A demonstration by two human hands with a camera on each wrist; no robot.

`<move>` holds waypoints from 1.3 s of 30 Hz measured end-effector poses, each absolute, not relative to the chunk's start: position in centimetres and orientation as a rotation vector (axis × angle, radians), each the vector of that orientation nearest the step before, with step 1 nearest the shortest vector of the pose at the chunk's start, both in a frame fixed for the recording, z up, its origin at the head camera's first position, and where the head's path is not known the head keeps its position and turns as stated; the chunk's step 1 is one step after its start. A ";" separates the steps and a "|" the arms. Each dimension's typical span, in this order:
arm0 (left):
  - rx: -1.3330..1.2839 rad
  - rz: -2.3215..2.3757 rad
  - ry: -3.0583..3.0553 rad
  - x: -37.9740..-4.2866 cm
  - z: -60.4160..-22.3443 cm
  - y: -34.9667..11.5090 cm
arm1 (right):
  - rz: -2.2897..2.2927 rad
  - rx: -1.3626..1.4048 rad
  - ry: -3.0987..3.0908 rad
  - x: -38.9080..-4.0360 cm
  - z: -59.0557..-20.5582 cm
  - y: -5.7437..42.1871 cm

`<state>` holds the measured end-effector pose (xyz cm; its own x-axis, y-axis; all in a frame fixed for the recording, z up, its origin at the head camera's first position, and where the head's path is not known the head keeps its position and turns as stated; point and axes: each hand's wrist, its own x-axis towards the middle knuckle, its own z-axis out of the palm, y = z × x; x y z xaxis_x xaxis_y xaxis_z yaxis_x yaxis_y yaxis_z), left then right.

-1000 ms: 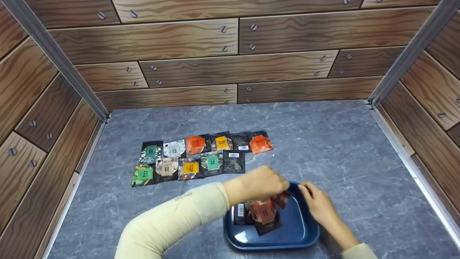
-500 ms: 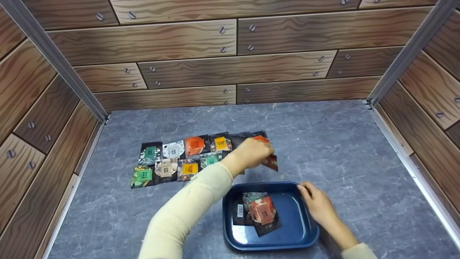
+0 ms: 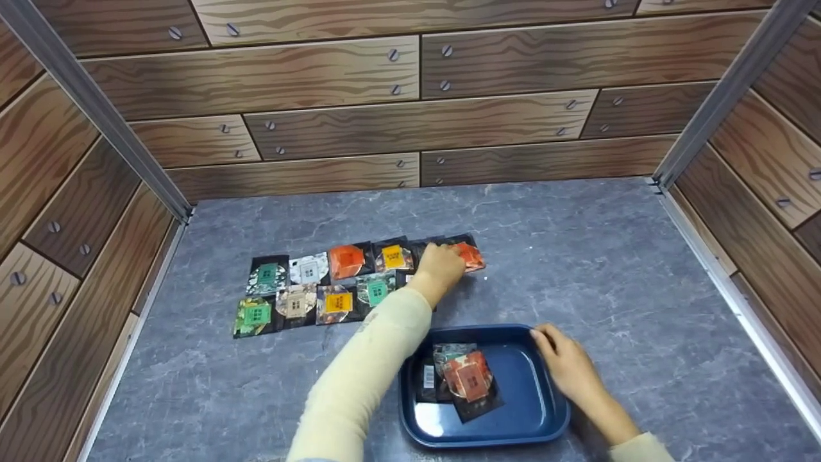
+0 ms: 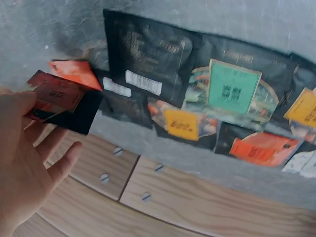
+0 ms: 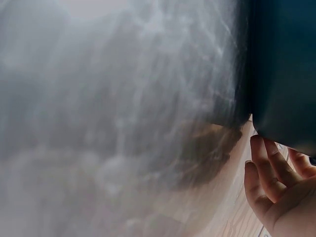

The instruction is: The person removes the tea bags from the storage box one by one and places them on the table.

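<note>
At the right end of the two-row set of sachets, my left hand (image 3: pixel 442 268) is low over the table. In the left wrist view it pinches a dark red and black sachet (image 4: pixel 60 98) by one edge, the other fingers spread below; the hand mostly hides this sachet from the head view. Beside it lies an orange sachet (image 3: pixel 471 256). My right hand (image 3: pixel 571 366) grips the far right corner of a blue tray (image 3: pixel 523 391), thumb on the rim and fingers under it. Several overlapping sachets, topped by a red one (image 3: pixel 471 380), lie on the tray's left side.
Several green (image 3: pixel 266 276), white (image 3: pixel 309 268), yellow (image 3: pixel 393 257) and black sachets lie side by side on the grey marbled table (image 3: pixel 609 256). Wood-patterned walls (image 3: pixel 321 70) close off the back and both sides.
My left hand has moved from above the tray, up and left to the right end of the sachet rows, carrying the dark red sachet. The right hand stays on the tray.
</note>
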<state>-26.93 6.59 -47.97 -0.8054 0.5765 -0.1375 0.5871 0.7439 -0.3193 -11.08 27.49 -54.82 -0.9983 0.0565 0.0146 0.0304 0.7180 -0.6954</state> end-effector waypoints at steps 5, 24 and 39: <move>0.860 -0.567 2.907 -26.9 -48.8 7.1 | 1.162 -0.071 -2.875 -11.1 -54.9 27.5; 0.868 -0.454 2.880 -26.0 -49.8 7.1 | 1.176 -0.060 -2.867 -11.1 -54.9 27.5; 1.525 -0.334 2.917 -22.9 -46.8 7.9 | 1.153 -0.064 -2.872 -11.2 -55.0 27.6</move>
